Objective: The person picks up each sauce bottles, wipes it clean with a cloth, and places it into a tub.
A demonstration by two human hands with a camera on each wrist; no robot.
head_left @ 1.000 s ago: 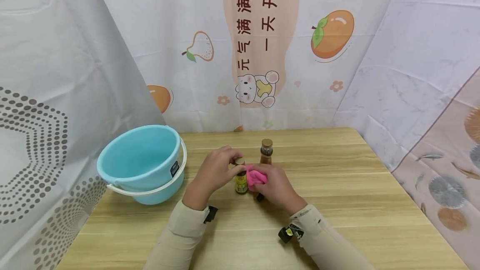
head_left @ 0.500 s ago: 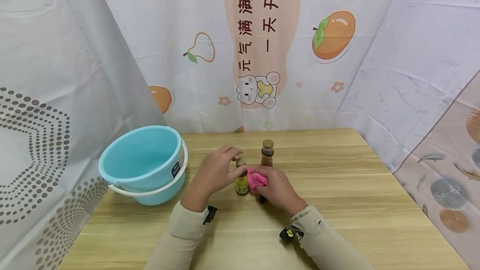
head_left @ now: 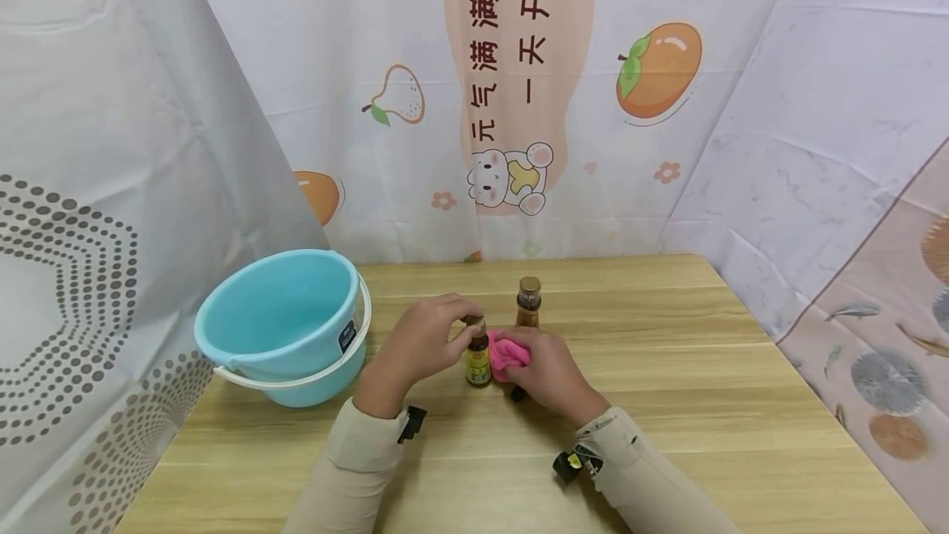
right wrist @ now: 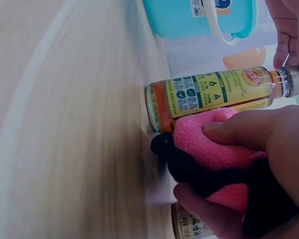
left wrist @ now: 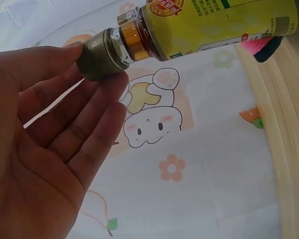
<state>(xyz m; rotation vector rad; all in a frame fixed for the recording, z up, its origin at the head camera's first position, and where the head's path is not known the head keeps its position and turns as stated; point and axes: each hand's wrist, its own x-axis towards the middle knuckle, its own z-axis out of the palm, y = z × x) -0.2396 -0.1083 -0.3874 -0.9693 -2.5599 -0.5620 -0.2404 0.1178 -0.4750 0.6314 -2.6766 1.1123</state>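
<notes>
A small glass bottle with a yellow label [head_left: 479,367] stands upright on the wooden table. My left hand [head_left: 421,343] pinches its cap [left wrist: 102,55] between thumb and fingertips; the palm stays away from the glass in the left wrist view. My right hand [head_left: 550,371] grips a bunched pink cloth with black edging [right wrist: 209,144], which lies against the bottle's right side. Close behind the right hand a second, brown bottle with a gold cap [head_left: 529,300] stands; its lower part is hidden by that hand in the head view.
A light blue bucket [head_left: 348,369] with a white handle stands on the left of the wooden table [head_left: 667,402]. Printed curtains [head_left: 638,188] hang behind the table and along both sides.
My left fingers lifted slightly off the cap half a second ago and are back on it now. The right hand keeps the cloth beside the bottle, almost unmoved.
</notes>
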